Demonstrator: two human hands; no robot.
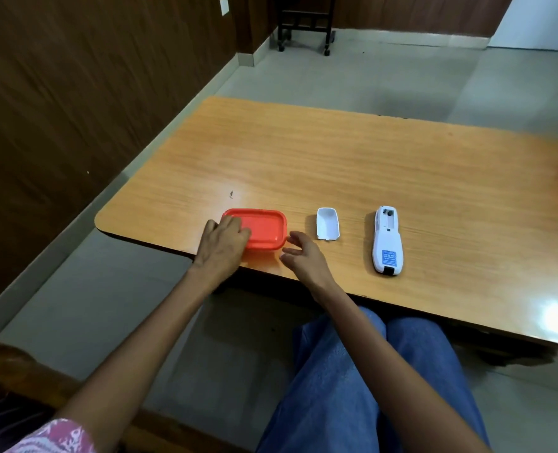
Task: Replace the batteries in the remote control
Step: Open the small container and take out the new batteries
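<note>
Head view: one wide-angle look down at a table edge, hands in the lower middle of the frame.
Writing: the only label is a small blue sticker on the back of the white plastic remote control (386, 240); its print is too small to read.
Remote control: lies face down in the middle right of the frame on the orange wood-grain table (336, 158), lengthwise toward the person, battery bay uncovered at its far end. What sits in the bay cannot be told.
Battery cover: the small white plastic battery cover (327, 223) lies inside up, just left of the remote and apart from it.
Box: the red rectangular plastic box (264, 228) with its lid on sits left of the cover, near the table's front edge.
Left hand: the left hand (222, 248) lies palm down over the box's near left corner, fingers curled onto the lid; arm stretched from the lower left.
Right hand: the right hand (303, 256) hovers just right of the box, fingers loosely spread, holding nothing; whether a fingertip touches the box cannot be told.
Below: blue denim legs (369, 371) under the table edge.
</note>
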